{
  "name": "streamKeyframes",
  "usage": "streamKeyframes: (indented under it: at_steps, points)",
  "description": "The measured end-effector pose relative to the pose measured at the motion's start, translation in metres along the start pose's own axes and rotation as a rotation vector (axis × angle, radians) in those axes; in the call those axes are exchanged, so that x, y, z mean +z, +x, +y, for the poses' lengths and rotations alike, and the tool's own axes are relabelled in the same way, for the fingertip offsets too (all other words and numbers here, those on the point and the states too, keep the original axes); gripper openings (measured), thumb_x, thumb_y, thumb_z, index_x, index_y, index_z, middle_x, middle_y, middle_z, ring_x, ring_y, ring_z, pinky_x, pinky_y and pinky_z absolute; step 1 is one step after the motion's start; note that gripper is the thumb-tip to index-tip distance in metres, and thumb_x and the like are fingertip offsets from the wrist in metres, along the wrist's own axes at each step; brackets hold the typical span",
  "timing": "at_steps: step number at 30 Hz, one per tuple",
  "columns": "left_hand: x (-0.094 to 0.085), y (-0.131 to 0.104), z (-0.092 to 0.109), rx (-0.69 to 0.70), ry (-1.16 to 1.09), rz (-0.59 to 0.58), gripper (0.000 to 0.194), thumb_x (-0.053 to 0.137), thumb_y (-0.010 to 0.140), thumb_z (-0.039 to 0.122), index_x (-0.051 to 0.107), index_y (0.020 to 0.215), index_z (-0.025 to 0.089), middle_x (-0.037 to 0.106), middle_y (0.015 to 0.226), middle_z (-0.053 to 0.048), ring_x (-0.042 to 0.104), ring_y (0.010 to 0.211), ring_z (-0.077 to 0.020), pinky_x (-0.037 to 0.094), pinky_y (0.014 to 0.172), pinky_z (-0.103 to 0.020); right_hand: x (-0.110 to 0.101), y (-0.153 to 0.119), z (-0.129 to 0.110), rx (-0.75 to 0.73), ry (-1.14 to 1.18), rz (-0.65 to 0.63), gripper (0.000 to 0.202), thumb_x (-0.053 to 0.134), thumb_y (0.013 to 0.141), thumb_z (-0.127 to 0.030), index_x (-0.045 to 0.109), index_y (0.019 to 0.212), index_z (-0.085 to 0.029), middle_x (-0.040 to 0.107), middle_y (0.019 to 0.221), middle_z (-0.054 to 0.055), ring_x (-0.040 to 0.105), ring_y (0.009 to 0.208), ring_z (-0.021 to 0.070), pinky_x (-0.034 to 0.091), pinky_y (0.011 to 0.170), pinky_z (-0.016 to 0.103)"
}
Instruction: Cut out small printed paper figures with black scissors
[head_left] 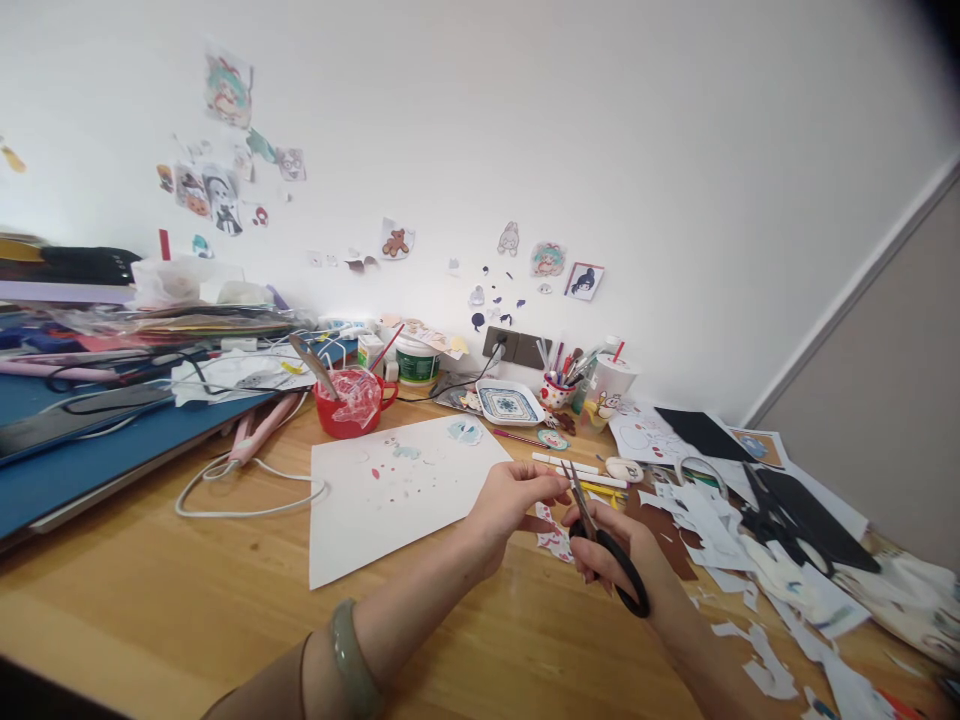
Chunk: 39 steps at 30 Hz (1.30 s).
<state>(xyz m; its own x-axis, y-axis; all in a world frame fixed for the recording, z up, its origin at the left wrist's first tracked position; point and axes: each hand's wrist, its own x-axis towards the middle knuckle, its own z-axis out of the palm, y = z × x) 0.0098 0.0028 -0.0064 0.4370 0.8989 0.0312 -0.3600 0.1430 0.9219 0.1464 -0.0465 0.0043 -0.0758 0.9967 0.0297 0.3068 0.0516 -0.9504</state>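
My right hand (611, 550) is wrapped round the black handles of a pair of scissors (581, 500), whose slightly parted blades point up and away. Close to the blade tips, my left hand (517, 500) pinches something too small to make out, thumb against fingers. A green bangle (351, 650) circles the left wrist. Below and between the hands lies a piece of paper with red-pink marks (553, 535). To the left of my left hand, a large white sheet (390, 510) carries small coloured cutouts or marks.
A red mug (349, 402), a square patterned dish (510, 403), a pen cup (559, 392) and a drink cup (606, 390) stand towards the wall. Paper scraps (769, 665) and other scissors (780, 515) lie right. A cluttered blue surface (150, 440) is left.
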Motion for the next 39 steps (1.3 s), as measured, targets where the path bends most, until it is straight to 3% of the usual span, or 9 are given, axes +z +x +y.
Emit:
streamKeyframes:
  at_steps: [21, 39]
  points:
    - [-0.001, -0.001, 0.002, -0.002, -0.024, -0.004, 0.016, 0.065, 0.058, 0.027, 0.058, 0.065, 0.014, 0.054, 0.067, -0.002, 0.049, 0.069, -0.0126, 0.041, 0.054, -0.022, 0.002, -0.003, -0.005, 0.010, -0.032, -0.011, 0.022, 0.061, 0.063, -0.036, 0.049, 0.072, -0.020, 0.047, 0.053, -0.006, 0.044, 0.048, 0.0099, 0.037, 0.044, 0.021]
    - [-0.007, 0.004, 0.002, -0.040, 0.022, 0.011, 0.027, 0.066, 0.057, 0.037, 0.061, 0.067, 0.013, 0.055, 0.067, -0.003, 0.050, 0.069, -0.0138, 0.042, 0.055, -0.023, -0.003, 0.004, 0.007, 0.006, -0.031, -0.086, 0.022, 0.062, 0.063, -0.035, 0.051, 0.074, -0.019, 0.047, 0.052, -0.006, 0.046, 0.048, 0.0097, 0.042, 0.046, 0.022]
